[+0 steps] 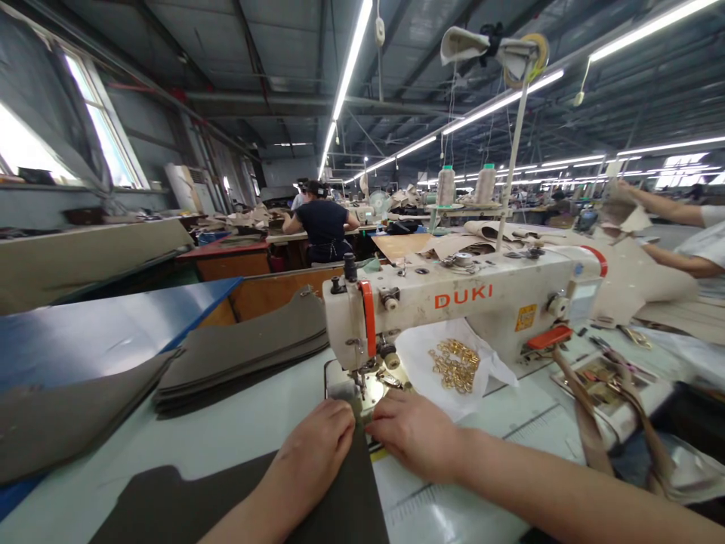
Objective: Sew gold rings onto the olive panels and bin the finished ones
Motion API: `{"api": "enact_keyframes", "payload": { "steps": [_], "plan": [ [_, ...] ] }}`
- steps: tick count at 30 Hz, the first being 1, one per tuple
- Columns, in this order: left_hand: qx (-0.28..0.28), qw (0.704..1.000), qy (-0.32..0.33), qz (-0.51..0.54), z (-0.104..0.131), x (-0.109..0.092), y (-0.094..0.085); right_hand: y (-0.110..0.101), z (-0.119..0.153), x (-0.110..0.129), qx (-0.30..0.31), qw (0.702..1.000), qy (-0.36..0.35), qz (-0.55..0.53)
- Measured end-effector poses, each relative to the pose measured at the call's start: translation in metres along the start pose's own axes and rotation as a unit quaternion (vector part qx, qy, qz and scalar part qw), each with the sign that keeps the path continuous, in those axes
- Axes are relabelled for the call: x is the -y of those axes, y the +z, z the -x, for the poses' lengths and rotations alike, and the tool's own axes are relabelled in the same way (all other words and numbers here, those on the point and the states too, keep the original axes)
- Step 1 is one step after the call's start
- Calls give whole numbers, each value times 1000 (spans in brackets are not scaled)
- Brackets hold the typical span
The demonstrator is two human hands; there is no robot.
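Note:
A dark grey-brown flat panel [186, 502] lies on the sewing table in front of the sewing machine [504, 332], its far end under the needle area [359, 380]. Resting on that panel, my left hand [317, 442] has its fingers curled together at the right edge, close to the presser foot. My right hand [416, 434] is just right of the needle, thumb and fingers pinched together beside the panel's edge. Whatever lies between those fingertips is too small or hidden to make out. Small gold-coloured metal pieces [455, 366] lie on a white sheet [416, 351] behind my right hand.
Stacked dark panels [243, 351] lie at the left, near a blue-edged surface [124, 317]. To the right stands a tray of small parts [617, 385] with straps across it. A co-worker [324, 223] sits ahead; another person's arms [674, 227] handle beige pieces at right.

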State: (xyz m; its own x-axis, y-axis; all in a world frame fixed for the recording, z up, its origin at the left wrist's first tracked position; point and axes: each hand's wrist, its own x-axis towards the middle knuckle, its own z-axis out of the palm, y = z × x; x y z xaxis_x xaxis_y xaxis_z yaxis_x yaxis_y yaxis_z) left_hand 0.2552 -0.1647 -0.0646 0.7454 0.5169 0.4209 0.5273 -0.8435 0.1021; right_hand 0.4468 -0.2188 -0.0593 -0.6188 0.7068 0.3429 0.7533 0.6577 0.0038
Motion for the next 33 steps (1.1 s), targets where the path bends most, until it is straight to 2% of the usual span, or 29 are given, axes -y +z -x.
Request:
{"api": "enact_keyframes", "payload": {
  "steps": [4,8,16,24,33],
  "plan": [
    [-21,1000,15,2,1,1,3,-17,20,3,31,995,-78,55],
    [-52,998,16,6,2,1,7,-15,22,8,25,990,-119,70],
    [-79,997,26,8,4,3,9,9,-1,15,-57,997,-45,-8],
    [-71,997,24,-1,7,6,14,23,3,10,-41,995,-69,-65],
    [-99,994,40,-1,4,6,12,16,2,12,-47,994,-62,-76]
  ]
}}
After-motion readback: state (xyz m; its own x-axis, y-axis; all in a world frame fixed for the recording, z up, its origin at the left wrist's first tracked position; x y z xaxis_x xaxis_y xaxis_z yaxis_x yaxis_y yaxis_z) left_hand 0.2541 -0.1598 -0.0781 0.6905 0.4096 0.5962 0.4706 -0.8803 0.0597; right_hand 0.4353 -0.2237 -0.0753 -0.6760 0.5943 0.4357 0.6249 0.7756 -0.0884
